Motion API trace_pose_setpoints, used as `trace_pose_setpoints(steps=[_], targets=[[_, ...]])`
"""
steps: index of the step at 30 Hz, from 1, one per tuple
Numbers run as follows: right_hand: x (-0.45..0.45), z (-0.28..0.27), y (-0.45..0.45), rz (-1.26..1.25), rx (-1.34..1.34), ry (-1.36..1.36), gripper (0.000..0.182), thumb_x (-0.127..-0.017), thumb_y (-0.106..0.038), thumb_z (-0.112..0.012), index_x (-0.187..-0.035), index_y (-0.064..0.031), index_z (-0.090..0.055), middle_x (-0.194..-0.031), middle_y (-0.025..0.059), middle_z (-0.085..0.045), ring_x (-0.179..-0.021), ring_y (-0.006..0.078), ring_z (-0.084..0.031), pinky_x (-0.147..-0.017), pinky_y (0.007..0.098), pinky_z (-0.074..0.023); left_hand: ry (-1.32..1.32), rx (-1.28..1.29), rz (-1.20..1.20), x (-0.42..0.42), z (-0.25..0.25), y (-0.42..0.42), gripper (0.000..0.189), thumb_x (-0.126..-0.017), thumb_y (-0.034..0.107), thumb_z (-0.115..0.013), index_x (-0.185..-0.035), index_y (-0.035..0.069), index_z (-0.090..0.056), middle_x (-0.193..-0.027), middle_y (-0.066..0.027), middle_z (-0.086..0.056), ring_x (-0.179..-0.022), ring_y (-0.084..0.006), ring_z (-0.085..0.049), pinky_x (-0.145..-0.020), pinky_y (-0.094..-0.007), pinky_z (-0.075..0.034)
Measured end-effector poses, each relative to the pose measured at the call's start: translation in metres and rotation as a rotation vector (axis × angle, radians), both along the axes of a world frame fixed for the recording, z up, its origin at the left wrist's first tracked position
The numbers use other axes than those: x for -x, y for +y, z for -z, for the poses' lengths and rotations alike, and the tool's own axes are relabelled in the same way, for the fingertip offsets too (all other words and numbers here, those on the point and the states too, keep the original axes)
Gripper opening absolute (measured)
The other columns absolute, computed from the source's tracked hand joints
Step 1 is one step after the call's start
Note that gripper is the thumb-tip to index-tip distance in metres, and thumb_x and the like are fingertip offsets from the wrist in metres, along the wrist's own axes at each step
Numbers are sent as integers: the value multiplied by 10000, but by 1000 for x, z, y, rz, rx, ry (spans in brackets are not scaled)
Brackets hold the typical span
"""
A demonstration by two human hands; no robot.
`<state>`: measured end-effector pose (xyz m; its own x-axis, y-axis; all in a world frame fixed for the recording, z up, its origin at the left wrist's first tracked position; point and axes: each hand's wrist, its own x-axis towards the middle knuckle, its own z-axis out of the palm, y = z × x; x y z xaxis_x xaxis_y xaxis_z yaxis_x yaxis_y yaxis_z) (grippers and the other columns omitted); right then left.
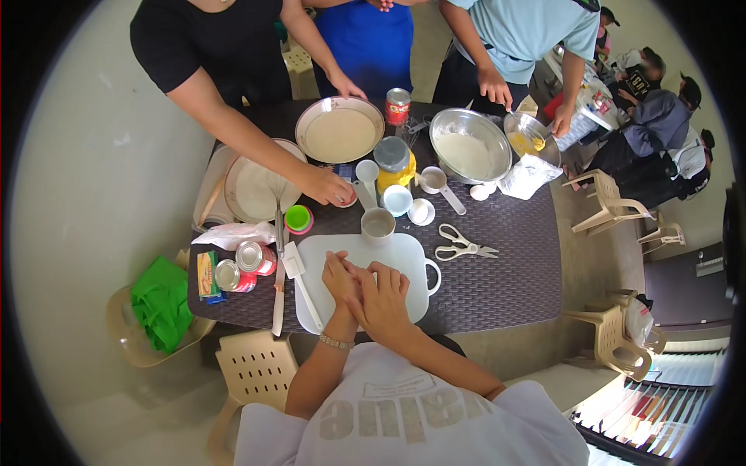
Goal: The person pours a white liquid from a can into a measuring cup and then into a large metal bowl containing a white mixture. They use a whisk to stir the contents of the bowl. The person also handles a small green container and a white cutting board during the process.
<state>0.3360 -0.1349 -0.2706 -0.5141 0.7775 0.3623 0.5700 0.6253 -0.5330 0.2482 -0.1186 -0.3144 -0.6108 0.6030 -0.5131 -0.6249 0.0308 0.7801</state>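
Observation:
My left hand [340,279], with a bracelet at its wrist, is over a white cutting board [411,256]. My right hand [383,294] rests against it, fingers slightly apart, and hides part of the left palm. Nothing shows in either hand. A white spatula [294,261] leans across the board's left edge. At the board's far edge stands a measuring cup [377,228]. White-handled kitchen scissors [463,247] lie right of the board. A knife [278,303] lies to its left.
Across the table, one person's hand [326,185] reaches among cups; another person holds a tilted bowl [527,137] of yellow mixture. Pale mixture fills a steel bowl [469,151] and an enamel basin [341,128]. Cans [250,258] stand left. Eggs [481,191] lie near a white packet [529,176].

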Motion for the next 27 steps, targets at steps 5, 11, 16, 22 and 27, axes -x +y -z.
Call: trace_pose_setpoints(steps=[5, 11, 16, 22, 27], targets=[[-1, 3, -1, 19, -17, -71, 520, -789, -247, -600, -1210, 13, -443, -1013, 137, -451, -926, 285, -430, -790, 448, -318, -11, 7, 27, -3, -1, 0, 351, -962, 344, -366, -912, 26, -507, -558, 20, -412, -484, -78, -397, -452, -214, -348], [-1, 6, -5, 43, -107, -99, 498, -793, -228, -584, -1197, 28, -445, -991, 136, -470, -923, 281, -437, -780, 448, -330, 32, -25, -27, -1, 1, 5, 343, -956, 351, -372, -893, 38, -497, -556, 25, -415, -499, -77, -402, -479, -221, -354], [1, 4, -1, 60, -59, -119, 445, -795, -243, -578, -1130, 32, -478, -950, 137, -470, -887, 282, -439, -765, 443, -330, 45, 36, 24, -7, -1, 5, 329, -952, 331, -374, -881, 32, -490, -538, 23, -403, -469, -87, -380, -470, -235, -350], [-2, 11, -3, 46, -47, -198, 460, -789, -254, -579, -1128, 36, -465, -903, 128, -466, -838, 276, -429, -743, 434, -322, 49, 29, -1, -4, 5, 6, 317, -953, 310, -373, -884, 24, -491, -528, 20, -399, -468, -91, -401, -470, -237, -348], [1, 5, 1, 38, -57, -128, 374, -799, -246, -574, -1060, 12, -499, -879, 126, -473, -824, 275, -430, -731, 408, -326, 256, 74, 23, -4, 8, 4, 319, -959, 306, -361, -888, 23, -490, -528, 22, -389, -462, -88, -373, -461, -233, -337]])
